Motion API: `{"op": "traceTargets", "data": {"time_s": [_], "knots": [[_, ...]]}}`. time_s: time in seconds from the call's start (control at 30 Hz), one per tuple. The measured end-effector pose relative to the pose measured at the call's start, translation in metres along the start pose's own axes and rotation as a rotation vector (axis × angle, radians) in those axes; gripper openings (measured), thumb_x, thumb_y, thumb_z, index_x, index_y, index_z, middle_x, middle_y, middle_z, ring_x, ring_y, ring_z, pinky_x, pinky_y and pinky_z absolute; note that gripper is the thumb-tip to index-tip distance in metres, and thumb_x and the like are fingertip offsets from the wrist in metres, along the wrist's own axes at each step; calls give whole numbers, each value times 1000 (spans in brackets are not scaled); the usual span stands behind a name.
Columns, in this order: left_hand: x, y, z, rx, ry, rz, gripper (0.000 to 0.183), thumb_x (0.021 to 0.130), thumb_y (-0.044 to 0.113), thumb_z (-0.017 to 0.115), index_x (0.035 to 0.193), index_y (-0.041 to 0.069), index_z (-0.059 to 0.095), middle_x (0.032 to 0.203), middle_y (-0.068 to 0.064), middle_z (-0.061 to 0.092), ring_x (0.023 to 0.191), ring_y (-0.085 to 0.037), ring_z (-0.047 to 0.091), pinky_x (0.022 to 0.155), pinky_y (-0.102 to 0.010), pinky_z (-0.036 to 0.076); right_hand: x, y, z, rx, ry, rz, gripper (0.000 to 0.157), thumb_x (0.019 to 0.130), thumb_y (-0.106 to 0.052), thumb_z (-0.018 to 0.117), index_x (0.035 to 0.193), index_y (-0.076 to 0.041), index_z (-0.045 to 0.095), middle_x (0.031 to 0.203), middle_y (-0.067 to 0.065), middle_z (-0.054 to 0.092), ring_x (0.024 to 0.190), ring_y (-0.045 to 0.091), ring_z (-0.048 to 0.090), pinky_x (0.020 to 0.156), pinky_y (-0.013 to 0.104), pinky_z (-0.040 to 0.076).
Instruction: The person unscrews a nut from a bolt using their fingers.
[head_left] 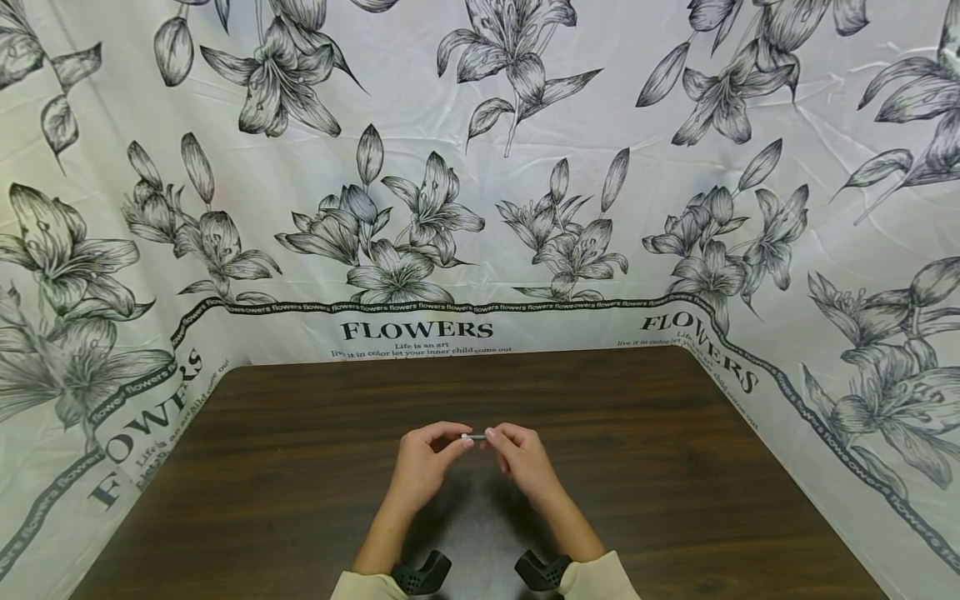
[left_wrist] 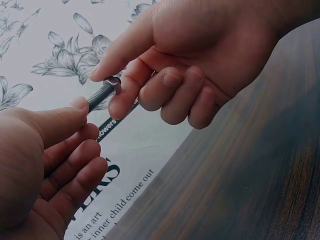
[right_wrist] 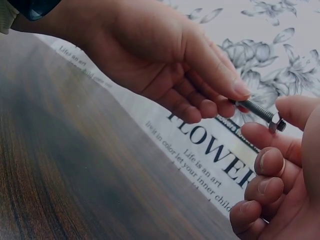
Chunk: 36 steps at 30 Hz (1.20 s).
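A short metal bolt [left_wrist: 100, 98] with a hex nut [right_wrist: 274, 121] on its threads is held between the two hands. My left hand [head_left: 418, 469] pinches one end of the bolt with the thumb, whose tip hides part of it. At the nut end, my right hand [head_left: 525, 462] has thumb and index finger around the nut, its other fingers curled toward the palm. The hands are raised over the dark brown wooden table [head_left: 300, 467], fingertips close together. The bolt end under the left fingers is mostly hidden.
White cloth [head_left: 480, 242] printed with black flowers and lettering surrounds the table at the back and both sides. Each wrist wears a black device [head_left: 423, 573]. Light sleeves [head_left: 600, 577] cover the forearms.
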<state>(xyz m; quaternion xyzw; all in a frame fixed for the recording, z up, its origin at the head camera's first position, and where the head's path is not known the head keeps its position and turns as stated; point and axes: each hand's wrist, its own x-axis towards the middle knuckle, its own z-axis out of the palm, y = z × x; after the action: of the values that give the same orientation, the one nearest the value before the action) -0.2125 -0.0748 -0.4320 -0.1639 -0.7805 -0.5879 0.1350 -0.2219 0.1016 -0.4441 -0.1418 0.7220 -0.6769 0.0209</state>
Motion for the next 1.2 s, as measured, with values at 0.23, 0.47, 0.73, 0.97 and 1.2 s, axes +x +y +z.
{"op": "traceTargets", "data": {"time_s": [0.23,0.47,0.73,0.97,1.2], "knots": [[0,-1,0,6,12,-8,12,81,-3,74,91,3,74,80,-9,69,68,-20,62,62,-26,51,-1,-1,-1,31,-9,-37,22,99,-7,54,93,11,64,53,0,42,46,5,37,46,20,32],[4,-31,4,-9,27,-14,11,81,3,77,91,8,75,79,0,68,68,-14,61,61,-26,51,-1,0,0,72,-1,-59,18,97,-4,57,99,12,64,56,1,43,46,5,38,45,20,32],[5,-38,4,-9,12,-24,13,82,8,78,92,16,76,80,6,68,69,-14,62,63,-28,52,-1,2,-1,109,-22,-145,15,94,3,58,104,13,63,58,-2,43,47,6,39,45,19,33],[5,-39,4,-10,18,-7,12,82,9,78,92,15,76,80,5,68,68,-13,62,62,-28,52,-1,1,-1,114,-14,-192,16,91,7,58,105,15,62,58,-2,42,46,5,38,45,19,33],[5,-39,4,-10,16,-32,13,82,9,78,92,17,76,80,6,68,70,-15,62,63,-28,52,-1,2,-1,108,-9,-214,15,91,9,58,104,16,62,58,-2,42,46,5,38,44,19,32]]}}
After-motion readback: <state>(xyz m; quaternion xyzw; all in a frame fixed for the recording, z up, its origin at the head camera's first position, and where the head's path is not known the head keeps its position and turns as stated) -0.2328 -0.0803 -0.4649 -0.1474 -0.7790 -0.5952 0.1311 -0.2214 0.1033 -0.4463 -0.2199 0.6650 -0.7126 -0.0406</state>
